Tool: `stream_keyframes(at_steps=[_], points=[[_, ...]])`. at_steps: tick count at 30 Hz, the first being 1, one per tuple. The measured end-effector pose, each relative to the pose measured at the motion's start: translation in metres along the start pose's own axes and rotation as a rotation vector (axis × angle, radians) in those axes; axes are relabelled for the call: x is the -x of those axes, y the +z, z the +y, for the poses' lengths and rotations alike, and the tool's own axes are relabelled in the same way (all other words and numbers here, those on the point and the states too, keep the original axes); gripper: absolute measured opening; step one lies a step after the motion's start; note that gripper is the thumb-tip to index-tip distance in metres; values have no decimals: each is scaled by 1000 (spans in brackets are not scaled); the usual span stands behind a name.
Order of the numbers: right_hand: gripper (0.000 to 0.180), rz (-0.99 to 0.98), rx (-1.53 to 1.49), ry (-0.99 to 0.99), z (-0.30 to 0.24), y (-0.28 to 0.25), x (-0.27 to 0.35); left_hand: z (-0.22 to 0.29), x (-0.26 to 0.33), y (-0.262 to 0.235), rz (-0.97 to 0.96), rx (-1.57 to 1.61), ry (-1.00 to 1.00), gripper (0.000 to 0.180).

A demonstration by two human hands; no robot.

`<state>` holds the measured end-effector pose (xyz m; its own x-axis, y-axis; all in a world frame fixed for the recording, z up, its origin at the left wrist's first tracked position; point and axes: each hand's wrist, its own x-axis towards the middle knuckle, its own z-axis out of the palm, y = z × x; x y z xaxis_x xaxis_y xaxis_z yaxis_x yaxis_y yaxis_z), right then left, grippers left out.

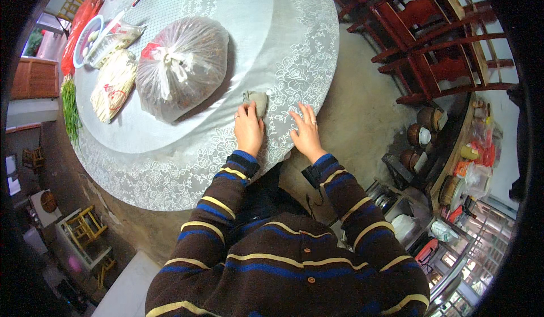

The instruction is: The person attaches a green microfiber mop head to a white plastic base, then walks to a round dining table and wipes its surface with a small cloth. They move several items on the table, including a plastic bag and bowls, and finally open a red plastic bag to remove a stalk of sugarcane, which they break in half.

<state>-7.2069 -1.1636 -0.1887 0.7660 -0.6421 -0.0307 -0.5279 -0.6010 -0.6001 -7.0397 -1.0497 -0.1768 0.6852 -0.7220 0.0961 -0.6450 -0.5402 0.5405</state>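
While the round table [238,11] under its pale lace-patterned cover carries most of its load on the far side, the strip nearest me holds only my work. The big knotted clear bag [181,67] of dark contents sits at centre, a flatter packet of pale strands [113,84] beside it, both well apart from my hands. My left hand [248,129] presses a small grey cloth [258,101] against the cover near the table's edge, fingers closed over its near end. My right hand [306,131] lies flat and open on the cover, holding nothing. I judge the wiping under way, with no mark showing how much of the cover is covered.
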Motion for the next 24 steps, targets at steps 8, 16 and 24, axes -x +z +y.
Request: stream_keyframes(at_steps=[8,16,24], points=[[65,-50,34,37,24,-16,-24,30,-76,27,29,7,8,56],[63,-157,-16,25,35,-32,-25,52,-119,47,43,4,74,54],[56,-161,-37,23,40,-34,-28,54,-69,41,-76,11,166,48]])
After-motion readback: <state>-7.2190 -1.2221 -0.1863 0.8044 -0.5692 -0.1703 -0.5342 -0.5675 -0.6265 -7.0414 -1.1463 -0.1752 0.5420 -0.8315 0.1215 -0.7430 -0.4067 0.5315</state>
